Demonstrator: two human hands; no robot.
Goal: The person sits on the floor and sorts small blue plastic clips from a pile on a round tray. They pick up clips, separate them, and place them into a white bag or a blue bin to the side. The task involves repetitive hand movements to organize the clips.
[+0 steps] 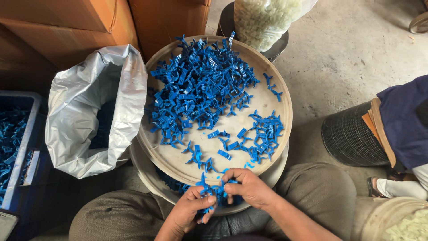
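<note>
The person sits with both knees spread, and a round shallow tray [285, 96] rests in front of the lap, on top of a second round basin [147, 172] whose rim shows below it. On the tray there is a large heap of small blue plastic clips [200, 85], thick at the upper left and thinner toward the right, where a smaller group lies alone.

Both hands meet at the near rim of the tray. The left hand [189, 212] has its fingers curled shut around a small bunch of blue pieces [213, 193]; the thumb presses on them from above. The right hand [249, 187] also is closed on the same bunch, its fingertips pinching the pieces from the right side, so the two hands touch each other through the bunch. How many pieces are in the bunch I cannot tell; they are perhaps two or three joined together, but the fingers hide most of them.

To the left of the tray stands an open grey plastic sack [89, 111], with more blue parts dark inside it. Further left is a blue crate [20, 147], also filled with blue parts. Brown cardboard boxes [80, 22] stand behind. At the top, a clear bag of white parts [263, 18] sits on a dark stand. On the right, another person's leg in dark blue cloth [403, 120] is beside a black ribbed bucket [347, 138].
</note>
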